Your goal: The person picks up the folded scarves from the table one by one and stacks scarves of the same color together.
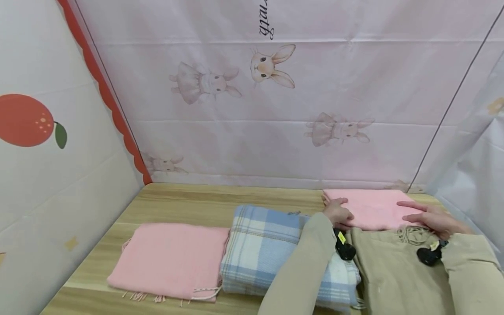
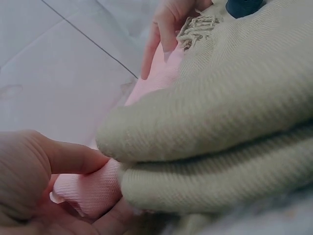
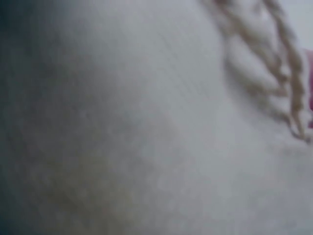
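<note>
At the back right of the table lies a folded pink scarf [image 1: 374, 208], partly behind a folded khaki scarf [image 1: 401, 267] with knotted fringe. My left hand [image 1: 338, 212] pinches the left edge of the pink scarf, the thumb on top and fingers beneath, as the left wrist view shows. Straight fingers of my right hand [image 1: 437, 218] rest on its right side, just behind the khaki fringe. The right wrist view is blurred: pale cloth [image 3: 146, 122] fills it, with twisted fringe strands [image 3: 288, 73] at the upper right.
A blue-and-white plaid scarf [image 1: 260, 249], thickly folded, lies mid-table, partly under my left forearm. To its left is another folded pink scarf [image 1: 169, 260] with fringe along its front. The wooden table [image 1: 189, 205] meets a rabbit-printed backdrop [image 1: 236, 144] behind and white side walls.
</note>
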Demonstrator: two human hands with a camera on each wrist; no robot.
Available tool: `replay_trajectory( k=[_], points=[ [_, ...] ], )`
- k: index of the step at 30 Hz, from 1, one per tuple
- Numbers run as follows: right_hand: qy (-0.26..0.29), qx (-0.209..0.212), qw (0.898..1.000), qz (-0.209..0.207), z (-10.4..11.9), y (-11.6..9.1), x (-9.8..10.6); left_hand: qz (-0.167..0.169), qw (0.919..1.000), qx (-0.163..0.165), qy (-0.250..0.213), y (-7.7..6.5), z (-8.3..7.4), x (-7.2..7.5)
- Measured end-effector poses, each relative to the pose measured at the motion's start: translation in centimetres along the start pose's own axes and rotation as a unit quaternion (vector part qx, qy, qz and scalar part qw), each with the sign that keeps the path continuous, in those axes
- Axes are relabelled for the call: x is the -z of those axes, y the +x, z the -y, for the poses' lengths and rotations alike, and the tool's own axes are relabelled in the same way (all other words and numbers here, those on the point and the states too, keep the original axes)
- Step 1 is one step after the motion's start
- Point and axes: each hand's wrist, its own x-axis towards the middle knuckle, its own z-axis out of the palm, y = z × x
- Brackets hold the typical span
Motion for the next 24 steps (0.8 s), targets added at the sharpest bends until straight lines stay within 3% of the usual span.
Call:
replay_trajectory(
  k=[9,15,19,24],
  points=[
    [-0.009,0.028,0.999,-0.044,1.5,-0.4,0.1,-0.015,0.9975,-0.04,0.057,-0.7,-1.9,0.0],
    [-0.01,0.056,0.997,-0.043,1.8,-0.5,0.4,-0.014,0.9974,-0.054,0.044,-1.4,-2.9,0.0],
    [-0.016,0.05,0.998,-0.047,2.2,-0.7,0.7,-0.005,0.9975,-0.065,0.027,-1.3,-3.4,0.0],
    [-0.01,0.047,0.997,-0.062,2.9,-0.7,0.8,-0.005,0.9962,-0.07,0.052,-1.0,-3.9,0.2]
  ],
)
